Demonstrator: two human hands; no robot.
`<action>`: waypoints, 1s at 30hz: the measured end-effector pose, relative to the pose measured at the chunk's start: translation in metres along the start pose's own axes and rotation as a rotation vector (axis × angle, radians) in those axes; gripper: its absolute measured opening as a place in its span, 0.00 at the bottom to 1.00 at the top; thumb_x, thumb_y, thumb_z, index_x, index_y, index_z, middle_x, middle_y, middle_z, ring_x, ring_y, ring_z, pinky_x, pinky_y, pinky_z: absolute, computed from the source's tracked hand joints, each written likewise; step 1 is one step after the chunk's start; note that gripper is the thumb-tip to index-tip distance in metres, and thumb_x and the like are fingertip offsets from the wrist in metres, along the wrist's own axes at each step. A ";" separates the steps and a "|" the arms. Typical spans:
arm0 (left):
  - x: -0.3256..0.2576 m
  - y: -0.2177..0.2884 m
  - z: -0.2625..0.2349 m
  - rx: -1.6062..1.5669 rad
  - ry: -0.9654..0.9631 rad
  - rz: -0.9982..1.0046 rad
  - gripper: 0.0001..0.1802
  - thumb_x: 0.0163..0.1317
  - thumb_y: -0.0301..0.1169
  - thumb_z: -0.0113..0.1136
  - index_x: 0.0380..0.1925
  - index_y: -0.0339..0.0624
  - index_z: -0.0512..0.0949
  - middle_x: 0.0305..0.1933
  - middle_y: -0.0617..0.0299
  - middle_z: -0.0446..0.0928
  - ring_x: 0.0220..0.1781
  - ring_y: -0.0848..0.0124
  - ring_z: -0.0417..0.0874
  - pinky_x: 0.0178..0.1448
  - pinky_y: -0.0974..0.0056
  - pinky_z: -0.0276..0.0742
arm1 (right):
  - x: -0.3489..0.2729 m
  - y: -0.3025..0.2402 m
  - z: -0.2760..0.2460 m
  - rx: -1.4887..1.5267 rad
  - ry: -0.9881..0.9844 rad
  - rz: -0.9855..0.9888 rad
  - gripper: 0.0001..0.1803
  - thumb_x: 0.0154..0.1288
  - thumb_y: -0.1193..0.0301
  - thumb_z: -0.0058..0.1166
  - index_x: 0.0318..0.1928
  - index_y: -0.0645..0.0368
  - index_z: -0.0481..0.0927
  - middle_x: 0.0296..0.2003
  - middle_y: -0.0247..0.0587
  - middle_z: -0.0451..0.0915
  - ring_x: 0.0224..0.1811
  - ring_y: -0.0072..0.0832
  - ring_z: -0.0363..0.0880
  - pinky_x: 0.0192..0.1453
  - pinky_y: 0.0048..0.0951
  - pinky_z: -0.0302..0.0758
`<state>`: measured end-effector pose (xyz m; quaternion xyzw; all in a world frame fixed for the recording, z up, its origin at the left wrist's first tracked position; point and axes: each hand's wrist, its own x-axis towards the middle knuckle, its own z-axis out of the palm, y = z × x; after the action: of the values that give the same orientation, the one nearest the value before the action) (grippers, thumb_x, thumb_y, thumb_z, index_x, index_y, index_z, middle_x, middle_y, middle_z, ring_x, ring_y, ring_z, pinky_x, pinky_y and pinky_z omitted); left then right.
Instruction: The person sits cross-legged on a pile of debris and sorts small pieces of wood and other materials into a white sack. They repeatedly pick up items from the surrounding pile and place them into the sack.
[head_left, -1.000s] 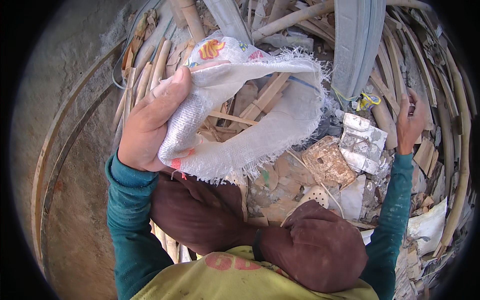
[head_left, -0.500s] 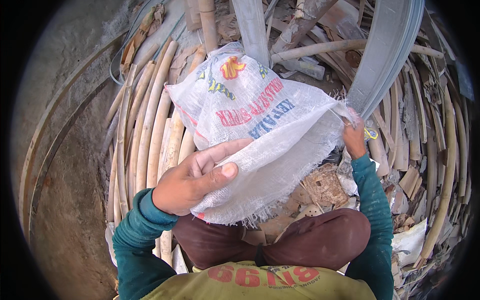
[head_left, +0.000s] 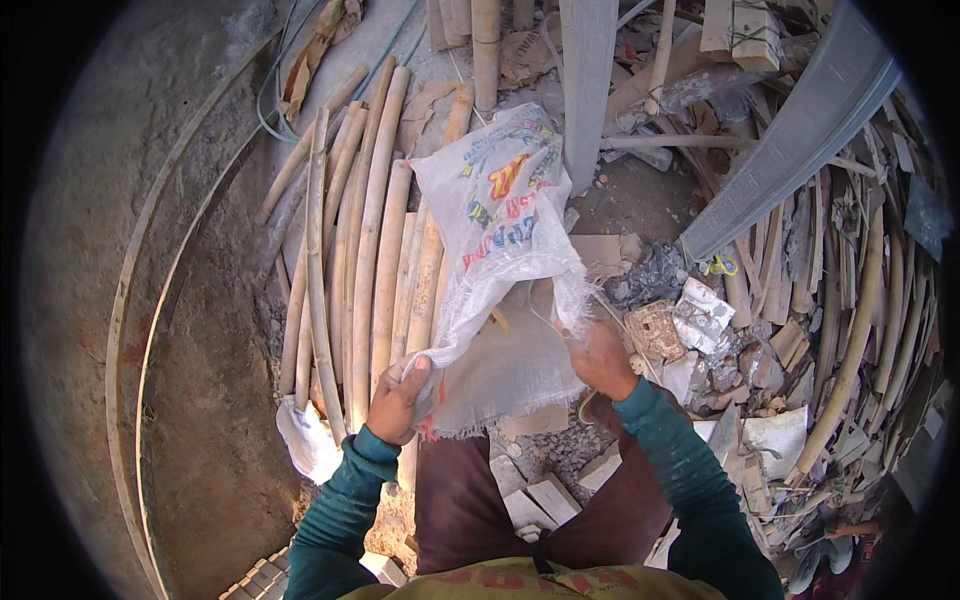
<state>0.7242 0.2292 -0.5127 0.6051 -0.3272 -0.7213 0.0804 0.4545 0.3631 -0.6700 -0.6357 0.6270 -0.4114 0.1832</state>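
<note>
While the person is standing over the ground, both hands are holding a white woven sack (head_left: 500, 230) with bright print on it. It is hanging in front of the legs, its far end stretching up and away over the bamboo poles (head_left: 370, 260). The left hand (head_left: 398, 400) is gripping one side of the frayed mouth with its fingers closed tight on the cloth. The right hand (head_left: 600, 358) is pinching the other side of the mouth, so the opening is being pulled apart between them. To do this well, I think both hands should be keeping a firm hold near the edge and pulling evenly, because the loose threads could be slipping or tearing. No table is here; the sack is hanging above dusty ground (head_left: 200, 420). Long pale poles are lying side by side on the person's left. Grey pipes (head_left: 790, 130) are leaning at the top. Scraps of wood, crumpled paper (head_left: 700, 315) and broken bits are piling up on the right.
</note>
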 end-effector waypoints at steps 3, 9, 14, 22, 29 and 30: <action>-0.048 0.029 -0.026 -0.194 0.137 0.124 0.23 0.79 0.41 0.54 0.62 0.35 0.75 0.52 0.59 0.82 0.49 0.68 0.84 0.55 0.61 0.80 | 0.049 -0.098 -0.017 0.330 -0.095 0.205 0.13 0.66 0.74 0.54 0.49 0.64 0.83 0.28 0.57 0.79 0.31 0.55 0.77 0.37 0.52 0.72; -0.105 0.108 -0.048 -0.201 0.129 0.277 0.27 0.79 0.43 0.53 0.66 0.34 0.71 0.64 0.52 0.78 0.63 0.60 0.81 0.67 0.53 0.77 | 0.116 -0.175 -0.132 0.169 -0.259 0.401 0.13 0.74 0.68 0.52 0.50 0.64 0.81 0.28 0.60 0.81 0.33 0.60 0.80 0.35 0.51 0.71; -0.132 0.168 -0.049 -0.191 0.050 0.352 0.29 0.78 0.48 0.53 0.66 0.35 0.72 0.66 0.51 0.77 0.64 0.60 0.81 0.68 0.53 0.77 | 0.115 -0.246 -0.187 0.547 0.213 0.444 0.17 0.75 0.67 0.54 0.55 0.67 0.79 0.36 0.63 0.82 0.38 0.60 0.80 0.42 0.46 0.75; -0.198 0.257 -0.032 0.301 0.100 0.452 0.33 0.79 0.52 0.48 0.69 0.37 0.70 0.70 0.48 0.72 0.71 0.56 0.74 0.73 0.47 0.71 | 0.153 -0.272 -0.277 0.498 0.644 0.274 0.13 0.69 0.69 0.60 0.40 0.71 0.82 0.30 0.60 0.79 0.29 0.58 0.76 0.35 0.46 0.71; -0.173 0.244 0.046 0.268 -0.019 0.261 0.35 0.78 0.53 0.50 0.71 0.36 0.67 0.74 0.48 0.67 0.72 0.54 0.71 0.73 0.47 0.69 | 0.175 -0.190 -0.305 0.374 1.094 0.273 0.17 0.66 0.64 0.60 0.27 0.67 0.77 0.22 0.60 0.74 0.26 0.59 0.75 0.34 0.54 0.68; -0.156 0.233 0.060 0.337 -0.070 0.301 0.35 0.78 0.53 0.50 0.71 0.35 0.67 0.73 0.48 0.68 0.71 0.55 0.72 0.72 0.49 0.71 | 0.170 -0.167 -0.303 0.354 1.153 0.258 0.17 0.66 0.64 0.60 0.27 0.67 0.78 0.23 0.61 0.75 0.29 0.60 0.76 0.36 0.55 0.69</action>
<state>0.6429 0.1517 -0.2483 0.5291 -0.5323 -0.6568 0.0734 0.3127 0.3122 -0.3149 -0.1900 0.6190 -0.7613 -0.0343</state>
